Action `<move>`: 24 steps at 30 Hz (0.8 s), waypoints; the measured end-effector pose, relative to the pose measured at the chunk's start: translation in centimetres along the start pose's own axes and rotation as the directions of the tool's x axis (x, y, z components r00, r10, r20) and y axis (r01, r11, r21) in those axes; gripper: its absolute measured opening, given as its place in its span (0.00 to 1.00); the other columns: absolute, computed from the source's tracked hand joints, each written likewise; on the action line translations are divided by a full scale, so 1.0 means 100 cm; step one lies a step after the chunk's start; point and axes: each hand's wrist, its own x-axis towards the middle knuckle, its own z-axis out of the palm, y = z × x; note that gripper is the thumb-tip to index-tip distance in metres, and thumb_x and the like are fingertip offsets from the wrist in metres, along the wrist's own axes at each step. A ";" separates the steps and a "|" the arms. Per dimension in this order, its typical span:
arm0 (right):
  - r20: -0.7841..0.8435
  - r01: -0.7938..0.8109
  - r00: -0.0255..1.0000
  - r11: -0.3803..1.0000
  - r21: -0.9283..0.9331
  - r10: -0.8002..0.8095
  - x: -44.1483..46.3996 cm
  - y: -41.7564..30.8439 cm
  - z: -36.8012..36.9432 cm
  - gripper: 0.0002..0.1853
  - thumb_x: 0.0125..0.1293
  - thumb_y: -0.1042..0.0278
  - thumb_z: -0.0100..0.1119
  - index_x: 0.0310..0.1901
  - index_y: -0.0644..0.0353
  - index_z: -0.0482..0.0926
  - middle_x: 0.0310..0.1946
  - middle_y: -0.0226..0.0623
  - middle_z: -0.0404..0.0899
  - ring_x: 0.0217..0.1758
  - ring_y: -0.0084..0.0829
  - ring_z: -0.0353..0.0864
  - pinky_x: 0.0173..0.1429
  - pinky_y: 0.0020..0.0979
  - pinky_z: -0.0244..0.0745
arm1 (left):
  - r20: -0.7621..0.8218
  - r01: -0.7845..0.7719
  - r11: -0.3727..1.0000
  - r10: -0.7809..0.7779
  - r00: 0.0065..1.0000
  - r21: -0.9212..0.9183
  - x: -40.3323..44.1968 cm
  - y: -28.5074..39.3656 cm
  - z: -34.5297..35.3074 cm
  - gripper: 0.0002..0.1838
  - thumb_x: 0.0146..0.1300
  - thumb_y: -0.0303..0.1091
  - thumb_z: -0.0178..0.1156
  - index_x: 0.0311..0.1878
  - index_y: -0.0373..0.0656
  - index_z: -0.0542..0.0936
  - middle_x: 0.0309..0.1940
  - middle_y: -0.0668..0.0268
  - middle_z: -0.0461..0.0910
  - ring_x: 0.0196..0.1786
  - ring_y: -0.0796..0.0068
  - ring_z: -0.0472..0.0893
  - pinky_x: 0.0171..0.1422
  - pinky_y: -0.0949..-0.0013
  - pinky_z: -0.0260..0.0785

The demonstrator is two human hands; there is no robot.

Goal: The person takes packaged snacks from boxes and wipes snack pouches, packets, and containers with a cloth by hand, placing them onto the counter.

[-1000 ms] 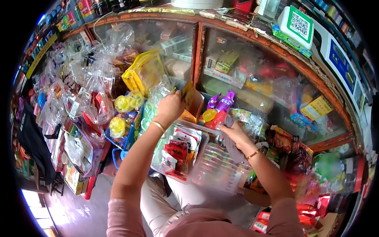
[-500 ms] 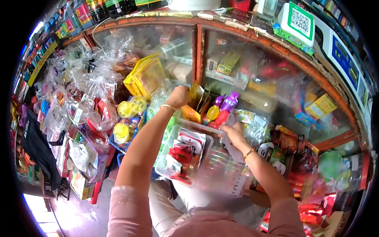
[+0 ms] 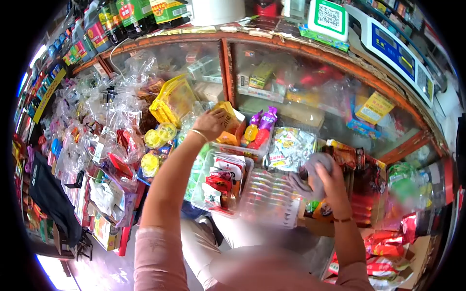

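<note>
My left hand [image 3: 209,124] lies against the orange-yellow packets [image 3: 229,121] in a clear plastic bin [image 3: 240,151], fingers stretched out over them. Beside these packets are purple, yellow and red bottle-shaped packs [image 3: 263,127]. My right hand [image 3: 333,186] is closed around a bunched grey cloth [image 3: 316,170], held above the goods on the right. Nearest below it are a clear tray of small coloured items [image 3: 269,194] and a container of silvery packets [image 3: 291,148]. Another clear bin [image 3: 198,199] with red and white packets stands in front of my left hand.
Behind the goods runs a glass cabinet with a worn orange frame [image 3: 227,72]. Bottles [image 3: 133,17], a QR-code stand [image 3: 329,18] and a scale [image 3: 395,53] sit on top. Plastic-wrapped goods [image 3: 114,106] crowd the left; red packets [image 3: 386,245] fill a carton at lower right.
My right hand has moved right with the grey cloth, away from the bottle-shaped packs. My left hand has shifted slightly left and down, its fingers now flatter on the packets. The view has turned.
</note>
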 end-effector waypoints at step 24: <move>-0.103 -0.128 0.991 0.843 -0.523 0.087 -0.058 0.145 -0.129 0.30 0.53 0.66 0.64 0.57 0.66 0.67 0.49 0.49 0.74 0.48 0.39 0.77 0.52 0.34 0.71 | 0.355 0.370 0.224 -0.104 0.929 -0.902 -0.015 0.334 -0.099 0.11 0.59 0.28 0.58 0.45 0.38 0.79 0.39 0.53 0.79 0.46 0.55 0.78 0.48 0.64 0.73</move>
